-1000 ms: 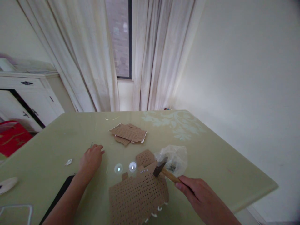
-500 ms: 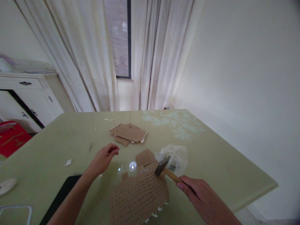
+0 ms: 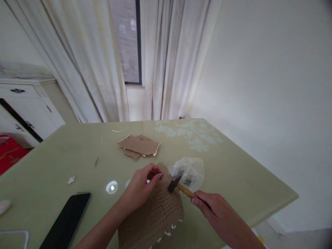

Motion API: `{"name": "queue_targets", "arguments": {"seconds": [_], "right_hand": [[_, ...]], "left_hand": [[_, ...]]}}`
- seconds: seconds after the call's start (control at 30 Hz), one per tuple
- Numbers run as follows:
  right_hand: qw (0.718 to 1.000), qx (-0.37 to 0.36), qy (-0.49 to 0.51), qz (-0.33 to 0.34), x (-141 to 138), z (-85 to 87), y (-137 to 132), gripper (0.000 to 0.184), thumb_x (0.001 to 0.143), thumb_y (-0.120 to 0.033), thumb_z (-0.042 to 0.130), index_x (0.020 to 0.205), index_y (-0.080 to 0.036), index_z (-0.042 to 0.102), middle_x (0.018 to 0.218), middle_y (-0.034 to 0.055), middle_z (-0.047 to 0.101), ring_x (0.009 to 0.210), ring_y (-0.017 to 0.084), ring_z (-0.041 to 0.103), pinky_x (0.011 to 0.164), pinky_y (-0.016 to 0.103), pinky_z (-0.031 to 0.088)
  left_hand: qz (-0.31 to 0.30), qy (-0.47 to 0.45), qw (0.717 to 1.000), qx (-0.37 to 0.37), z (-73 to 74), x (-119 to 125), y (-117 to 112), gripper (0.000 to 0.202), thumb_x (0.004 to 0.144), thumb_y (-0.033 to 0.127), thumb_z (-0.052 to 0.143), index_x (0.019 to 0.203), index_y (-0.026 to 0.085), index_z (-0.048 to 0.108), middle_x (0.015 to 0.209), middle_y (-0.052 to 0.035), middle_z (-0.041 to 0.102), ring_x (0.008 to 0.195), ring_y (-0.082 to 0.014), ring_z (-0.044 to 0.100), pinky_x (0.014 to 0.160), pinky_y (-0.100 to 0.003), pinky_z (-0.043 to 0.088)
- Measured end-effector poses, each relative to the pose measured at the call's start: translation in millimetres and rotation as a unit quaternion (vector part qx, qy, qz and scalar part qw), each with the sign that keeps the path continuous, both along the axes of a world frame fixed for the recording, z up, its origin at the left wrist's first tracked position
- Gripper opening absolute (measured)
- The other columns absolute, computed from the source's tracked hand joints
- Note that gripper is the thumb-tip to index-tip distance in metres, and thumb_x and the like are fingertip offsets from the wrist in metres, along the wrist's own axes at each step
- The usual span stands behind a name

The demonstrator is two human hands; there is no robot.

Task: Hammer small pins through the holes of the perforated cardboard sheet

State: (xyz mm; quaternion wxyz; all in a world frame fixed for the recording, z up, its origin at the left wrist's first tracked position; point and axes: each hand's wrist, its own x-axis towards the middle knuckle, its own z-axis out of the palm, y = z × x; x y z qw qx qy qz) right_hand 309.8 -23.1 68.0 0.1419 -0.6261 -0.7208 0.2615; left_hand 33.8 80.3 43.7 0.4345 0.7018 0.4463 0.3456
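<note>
My right hand [image 3: 211, 207] is closed around the wooden handle of a hammer [image 3: 184, 189], its dark head just over the upper right part of a brown cardboard sheet [image 3: 155, 214]. Many rows of small holes run across that sheet, and its lower right edge is torn with white bits. My left hand [image 3: 145, 183] is above the sheet's upper edge, left of the hammer head. Its thumb and fingers pinch a thin nail, now mostly hidden by the fingertips. A clear plastic bag [image 3: 193, 173] with small dark pieces inside lies behind the hammer.
Further back lies a stack of perforated cardboard pieces [image 3: 140, 145]. A black phone [image 3: 67, 221] lies at the front left. Thin metal pieces [image 3: 96, 162] and a white scrap [image 3: 71, 180] are on the green tabletop [image 3: 233, 173]. A wall stands to the right.
My left hand has moved right and forward over the cardboard sheet, close to the hammer head. The right hand keeps its hold on the hammer. The view has shifted slightly.
</note>
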Motion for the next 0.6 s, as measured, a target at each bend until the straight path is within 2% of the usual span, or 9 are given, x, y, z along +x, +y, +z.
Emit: {"name": "queue_targets", "arguments": {"seconds": [0.27, 0.6], "right_hand": [[1.000, 0.017, -0.002, 0.001, -0.6, -1.7, 0.0, 0.043, 0.114, -0.051, 0.042, 0.087, -0.027, 0.066, 0.084, 0.0019, 0.075, 0.085, 0.026, 0.073, 0.078, 0.035, 0.049], [1.000, 0.020, -0.008, -0.001, -1.2, -3.4, -0.1, 0.042, 0.114, -0.051, 0.043, 0.094, -0.026, 0.070, 0.090, 0.0040, 0.079, 0.092, 0.028, 0.075, 0.083, 0.037, 0.051]], "left_hand": [[-0.023, 0.057, 0.998, 0.014, -4.7, 3.1, -3.6, 0.017, 0.098, 0.036, 0.060, 0.094, 0.023, 0.070, 0.084, -0.0021, 0.078, 0.078, -0.0211, 0.072, 0.065, -0.029, 0.049], [-0.026, 0.088, 0.995, 0.038, -9.8, 0.2, -4.9, 0.019, 0.100, 0.034, 0.057, 0.095, 0.022, 0.071, 0.088, -0.0041, 0.079, 0.082, -0.0228, 0.072, 0.074, -0.031, 0.051]]}}
